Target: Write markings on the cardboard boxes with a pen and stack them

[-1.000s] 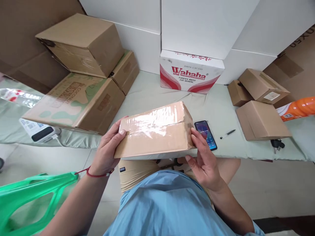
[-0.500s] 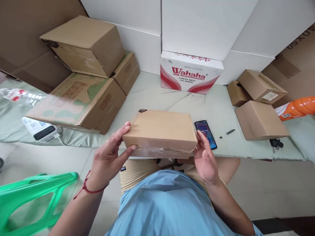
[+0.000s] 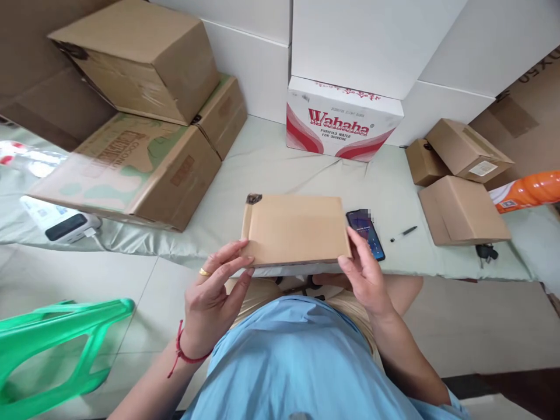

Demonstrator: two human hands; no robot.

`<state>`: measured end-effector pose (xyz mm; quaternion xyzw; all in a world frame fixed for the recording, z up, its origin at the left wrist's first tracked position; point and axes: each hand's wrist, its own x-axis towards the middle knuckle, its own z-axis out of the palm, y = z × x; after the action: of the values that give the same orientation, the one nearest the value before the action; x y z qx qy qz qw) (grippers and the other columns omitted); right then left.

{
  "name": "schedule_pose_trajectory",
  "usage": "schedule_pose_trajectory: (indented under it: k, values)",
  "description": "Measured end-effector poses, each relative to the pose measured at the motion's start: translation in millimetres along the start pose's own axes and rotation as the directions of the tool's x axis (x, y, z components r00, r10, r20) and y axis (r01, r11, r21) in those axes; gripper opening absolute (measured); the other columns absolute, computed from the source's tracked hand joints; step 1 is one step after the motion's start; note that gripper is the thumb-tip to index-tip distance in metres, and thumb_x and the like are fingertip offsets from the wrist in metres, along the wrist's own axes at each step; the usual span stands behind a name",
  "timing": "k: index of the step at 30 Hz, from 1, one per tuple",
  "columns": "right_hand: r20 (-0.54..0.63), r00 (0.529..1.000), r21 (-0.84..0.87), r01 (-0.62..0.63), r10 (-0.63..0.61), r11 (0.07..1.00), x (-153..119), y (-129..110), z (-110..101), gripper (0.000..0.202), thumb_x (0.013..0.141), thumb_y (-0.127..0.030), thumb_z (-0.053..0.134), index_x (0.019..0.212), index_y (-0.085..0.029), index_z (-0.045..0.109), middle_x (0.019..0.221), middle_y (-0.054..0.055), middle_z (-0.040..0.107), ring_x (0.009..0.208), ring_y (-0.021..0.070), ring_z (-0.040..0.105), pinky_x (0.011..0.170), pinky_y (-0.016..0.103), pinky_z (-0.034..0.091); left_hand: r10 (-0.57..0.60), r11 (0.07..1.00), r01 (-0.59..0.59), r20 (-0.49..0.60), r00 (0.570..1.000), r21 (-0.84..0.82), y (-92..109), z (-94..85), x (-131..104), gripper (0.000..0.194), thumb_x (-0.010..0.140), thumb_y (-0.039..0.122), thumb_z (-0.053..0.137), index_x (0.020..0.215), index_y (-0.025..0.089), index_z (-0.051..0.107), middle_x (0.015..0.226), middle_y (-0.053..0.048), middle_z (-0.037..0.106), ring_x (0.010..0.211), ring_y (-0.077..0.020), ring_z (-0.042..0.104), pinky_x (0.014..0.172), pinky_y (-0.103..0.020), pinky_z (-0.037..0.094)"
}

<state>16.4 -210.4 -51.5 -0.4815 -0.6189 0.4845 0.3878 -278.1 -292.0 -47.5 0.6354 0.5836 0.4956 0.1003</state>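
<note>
Head view — cardboard box [image 3: 295, 228] between left fingers [image 3: 231, 268] and right fingers [image 3: 361, 249] — touching both.

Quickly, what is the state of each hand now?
Left hand: loosely curled, touching the box at its near left corner; grip unclear.
Right hand: thumb and fingers at its near right corner; grip unclear.

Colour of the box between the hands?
The box is plain tan, dark patch at one corner; head view.

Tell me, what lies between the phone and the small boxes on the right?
In the head view, a pen lies on the cloth between the phone and those boxes.
</note>
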Motion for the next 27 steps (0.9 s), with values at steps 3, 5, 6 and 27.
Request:
schedule_pose_trajectory:
  k: [3, 5, 6, 27]
  values:
    - [0.079, 0.997, -0.118, -0.001, 0.010, 0.993, 5.2, 7.0, -22.9, 0.055, 0.101, -0.053, 0.071, 0.150, -0.030, 0.064, 0.158, 0.012, 0.063, 0.146, 0.0286, 0.061, 0.124, 0.049, 0.050, 0.036, 0.997, -0.044, 0.121, 0.992, 0.063, -9.9, 0.6, -11.2, 0.024, 0.099, 0.009, 0.070, 0.118, 0.023, 0.074, 0.137, -0.011, 0.076, 0.129, -0.0272, 0.074, 0.115, -0.049, 0.059]
    - [-0.045, 0.996, -0.190, -0.084, 0.077, 0.978, 9.2, 14.0, -52.5, 0.049, 0.102, -0.056, 0.066, 0.139, -0.025, 0.071, 0.138, 0.013, 0.075, 0.124, 0.0277, 0.074, 0.108, 0.046, 0.060, 0.074, 0.992, -0.085, 0.121, 0.990, 0.092, -11.2, -1.5, -13.1, 0.026, 0.099, 0.010, 0.069, 0.121, 0.023, 0.073, 0.136, -0.011, 0.077, 0.130, -0.0295, 0.073, 0.112, -0.051, 0.061]
    - [-0.161, 0.980, -0.252, -0.152, 0.114, 0.956, 12.8, 18.5, -71.1, 0.048, 0.103, -0.057, 0.063, 0.134, -0.023, 0.073, 0.123, 0.013, 0.080, 0.108, 0.0269, 0.078, 0.097, 0.044, 0.064, 0.093, 0.988, -0.104, 0.099, 0.991, 0.115, -9.9, -2.6, -12.2, 0.027, 0.098, 0.009, 0.069, 0.121, 0.024, 0.074, 0.133, -0.011, 0.078, 0.130, -0.0305, 0.072, 0.110, -0.051, 0.062]
    - [-0.012, 0.960, -0.992, 0.023, 0.281, -0.120, 92.3, 55.5, -191.3, 0.021, 0.101, -0.029, 0.057, 0.111, -0.021, 0.074, 0.102, 0.013, 0.081, 0.080, 0.0281, 0.073, 0.061, 0.036, 0.035, 0.182, 0.871, -0.398, 0.565, 0.805, 0.287, -1.3, 35.8, 37.5, 0.065, 0.107, 0.047, 0.062, 0.163, 0.017, 0.051, 0.173, -0.010, 0.047, 0.161, -0.0301, 0.046, 0.137, -0.047, 0.030]
